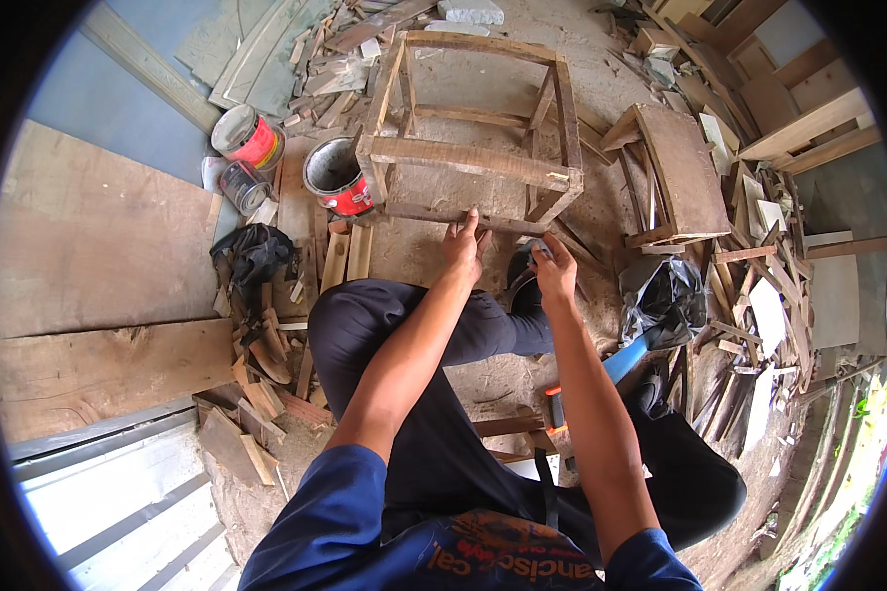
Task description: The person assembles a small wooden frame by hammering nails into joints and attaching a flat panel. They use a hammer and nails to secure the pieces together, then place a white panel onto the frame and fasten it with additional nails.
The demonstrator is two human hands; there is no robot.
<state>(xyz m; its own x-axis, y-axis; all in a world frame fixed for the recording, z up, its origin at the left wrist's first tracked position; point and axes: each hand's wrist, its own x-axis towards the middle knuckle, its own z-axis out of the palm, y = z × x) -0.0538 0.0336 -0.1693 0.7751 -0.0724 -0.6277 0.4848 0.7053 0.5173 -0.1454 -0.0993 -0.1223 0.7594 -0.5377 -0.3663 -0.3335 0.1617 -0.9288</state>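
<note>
A bare wooden stool frame (473,153) stands on the ground in front of me. Along its near lower side runs a thin dark wooden strip (414,213); I cannot tell whether it is joined to the frame. My left hand (466,246) is closed on the middle of this strip, thumb on top. Close to the strip's right end, my right hand (556,266) has its fingers pinched together. What sits between those fingers, if anything, is too small to make out. Below that hand is my dark shoe (524,268).
An open red can (340,177) touches the frame's left side, with more cans (248,138) behind. To the right are a brown wooden piece (680,172), a black plastic bag (663,300) and heaped scraps (759,295). An orange-and-black tool (555,409) lies between my legs.
</note>
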